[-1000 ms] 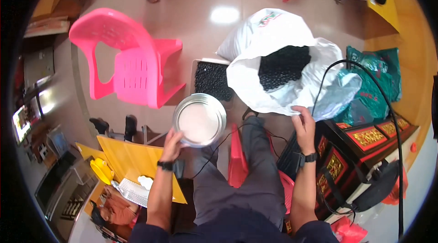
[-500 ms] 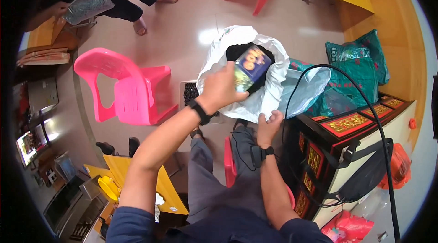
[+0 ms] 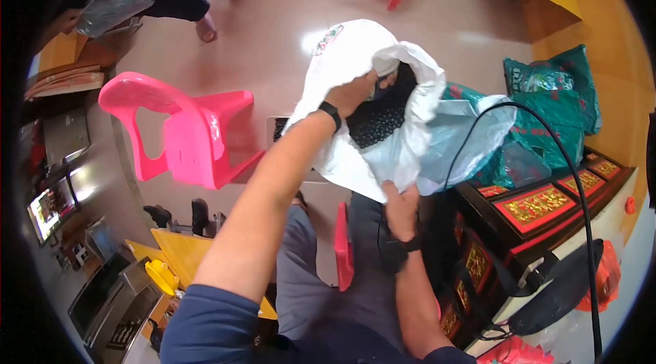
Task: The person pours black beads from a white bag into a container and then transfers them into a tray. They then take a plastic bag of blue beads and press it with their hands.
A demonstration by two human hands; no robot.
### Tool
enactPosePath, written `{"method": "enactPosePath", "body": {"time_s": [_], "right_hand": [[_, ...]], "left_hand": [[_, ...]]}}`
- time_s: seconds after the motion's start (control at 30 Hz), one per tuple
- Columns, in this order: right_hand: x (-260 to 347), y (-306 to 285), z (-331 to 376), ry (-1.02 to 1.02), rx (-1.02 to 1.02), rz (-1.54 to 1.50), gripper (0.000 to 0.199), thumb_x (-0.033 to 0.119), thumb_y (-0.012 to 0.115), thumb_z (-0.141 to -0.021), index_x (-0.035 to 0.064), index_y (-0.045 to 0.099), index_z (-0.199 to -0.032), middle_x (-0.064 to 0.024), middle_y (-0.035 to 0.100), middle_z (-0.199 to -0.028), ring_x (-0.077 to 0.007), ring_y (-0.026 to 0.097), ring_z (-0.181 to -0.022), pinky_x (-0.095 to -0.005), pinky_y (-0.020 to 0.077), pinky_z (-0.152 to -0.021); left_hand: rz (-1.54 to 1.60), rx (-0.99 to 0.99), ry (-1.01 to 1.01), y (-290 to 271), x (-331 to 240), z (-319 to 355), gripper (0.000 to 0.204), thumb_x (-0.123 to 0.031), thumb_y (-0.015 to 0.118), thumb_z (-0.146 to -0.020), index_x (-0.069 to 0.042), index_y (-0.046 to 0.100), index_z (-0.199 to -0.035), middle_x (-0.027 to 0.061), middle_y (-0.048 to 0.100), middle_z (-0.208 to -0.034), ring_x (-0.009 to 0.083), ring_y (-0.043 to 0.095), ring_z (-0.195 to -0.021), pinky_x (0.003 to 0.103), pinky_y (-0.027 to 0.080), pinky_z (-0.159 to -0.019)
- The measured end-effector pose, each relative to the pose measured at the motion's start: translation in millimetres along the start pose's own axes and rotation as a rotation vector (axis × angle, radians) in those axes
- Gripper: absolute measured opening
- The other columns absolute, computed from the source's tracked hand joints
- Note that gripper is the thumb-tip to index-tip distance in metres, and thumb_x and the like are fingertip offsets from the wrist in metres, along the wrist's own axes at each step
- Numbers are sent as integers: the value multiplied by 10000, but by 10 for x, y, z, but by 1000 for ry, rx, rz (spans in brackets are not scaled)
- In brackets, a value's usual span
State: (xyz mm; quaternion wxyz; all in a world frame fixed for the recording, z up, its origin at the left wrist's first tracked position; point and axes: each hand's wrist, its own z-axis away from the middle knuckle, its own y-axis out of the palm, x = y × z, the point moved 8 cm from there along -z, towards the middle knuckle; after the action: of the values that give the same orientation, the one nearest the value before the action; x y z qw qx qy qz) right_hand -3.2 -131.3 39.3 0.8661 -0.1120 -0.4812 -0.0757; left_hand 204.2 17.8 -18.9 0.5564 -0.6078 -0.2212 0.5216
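Note:
A white plastic sack [image 3: 345, 53] stands in front of my knees with its mouth folded back. Inside lie many small, shiny black bean-like pieces [image 3: 374, 128]. My left hand [image 3: 352, 95] reaches into the mouth of the sack, its fingertips partly hidden. It grips a printed packet [image 3: 384, 85], of which only a small dark and tan part shows. At the near rim my right hand [image 3: 402, 205] pinches the sack's edge between thumb and fingers.
A pink plastic chair [image 3: 184, 142] stands at left. Green packages [image 3: 547, 114] lie at right, beside a carved black-and-red cabinet [image 3: 540, 210]. A black cable [image 3: 570, 179] arcs over that side. At upper left, a person holds a clear plastic bag [image 3: 113, 8].
My left hand has carried the blue printed packet down into the sack, where it is now mostly hidden. The sack's far side has risen and folded over. My right hand stays at the near rim.

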Motion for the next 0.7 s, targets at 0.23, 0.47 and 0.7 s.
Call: {"method": "enactPosePath", "body": {"time_s": [0.23, 0.47, 0.7], "right_hand": [[108, 348, -127, 107, 152, -372, 270, 19, 603, -830, -32, 604, -1095, -58, 650, -995, -149, 617, -864, -280, 475, -785], [160, 686, -203, 92, 280, -225, 71, 48, 615, -869, 24, 597, -934, -3, 614, -826, -86, 571, -727, -245, 453, -658], [-3, 944, -135, 181, 413, -194, 89, 64, 607, -882, 11, 610, -954, 14, 612, -868, -69, 547, -759, -249, 437, -648]], "left_hand": [[362, -40, -239, 793, 340, 513, 490, -285, 379, -1014, -101, 330, -1466, 163, 443, -1429, 309, 433, -1299, 381, 345, -1092], [717, -69, -229, 851, 230, 619, 490, -284, 375, -1017, -97, 324, -1467, 158, 433, -1436, 300, 426, -1305, 374, 343, -1096], [1090, -108, -241, 817, 389, 468, 489, -284, 371, -1021, -92, 318, -1468, 153, 424, -1442, 292, 419, -1311, 367, 340, -1100]]}}
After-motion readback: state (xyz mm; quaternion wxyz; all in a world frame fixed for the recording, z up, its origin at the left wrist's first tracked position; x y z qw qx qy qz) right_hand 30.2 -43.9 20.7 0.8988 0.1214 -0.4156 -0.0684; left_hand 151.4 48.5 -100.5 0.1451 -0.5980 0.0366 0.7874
